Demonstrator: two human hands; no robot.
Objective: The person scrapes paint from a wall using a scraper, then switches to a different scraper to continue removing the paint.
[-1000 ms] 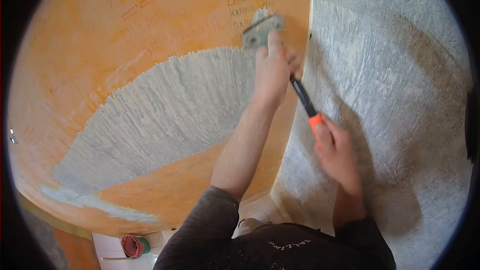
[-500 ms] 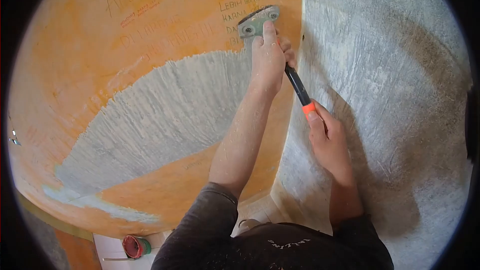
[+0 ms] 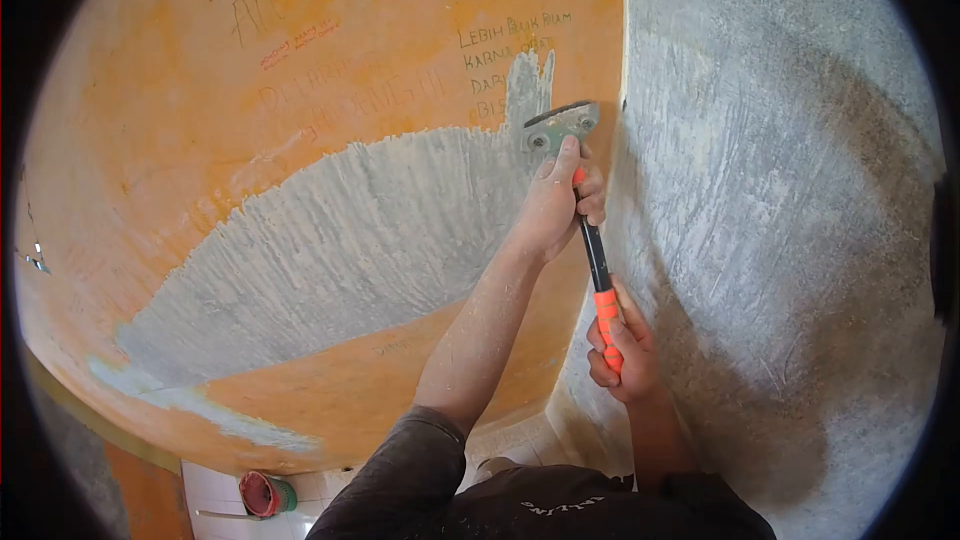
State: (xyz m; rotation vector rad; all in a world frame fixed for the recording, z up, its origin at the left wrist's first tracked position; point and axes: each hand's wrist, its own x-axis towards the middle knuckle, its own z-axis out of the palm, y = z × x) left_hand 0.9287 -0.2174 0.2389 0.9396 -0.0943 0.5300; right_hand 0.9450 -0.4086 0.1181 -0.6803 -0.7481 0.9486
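A long-handled scraper (image 3: 597, 258) with a wide blade head (image 3: 562, 128) is held in both hands at the orange painted wall (image 3: 370, 90). My left hand (image 3: 560, 198) is closed round the handle just below the head, its thumb stretched up against it. Lower down, my right hand (image 3: 628, 345) wraps the orange grip at the handle's end. The blade lies near the wall's right corner, below a freshly bared grey strip (image 3: 526, 85). A broad grey scraped patch (image 3: 340, 230) spreads to the left, with handwriting on the orange paint above it.
On the right a grey, scraped-looking wall (image 3: 770, 190) meets the orange one at a corner. A red and green bucket (image 3: 266, 494) stands on the pale tiled floor (image 3: 215, 525) at lower left, a thin stick beside it.
The scraper and both hands have moved down in view. A grey bared strip now shows where the blade was, cutting into the handwriting. The view has shifted slightly.
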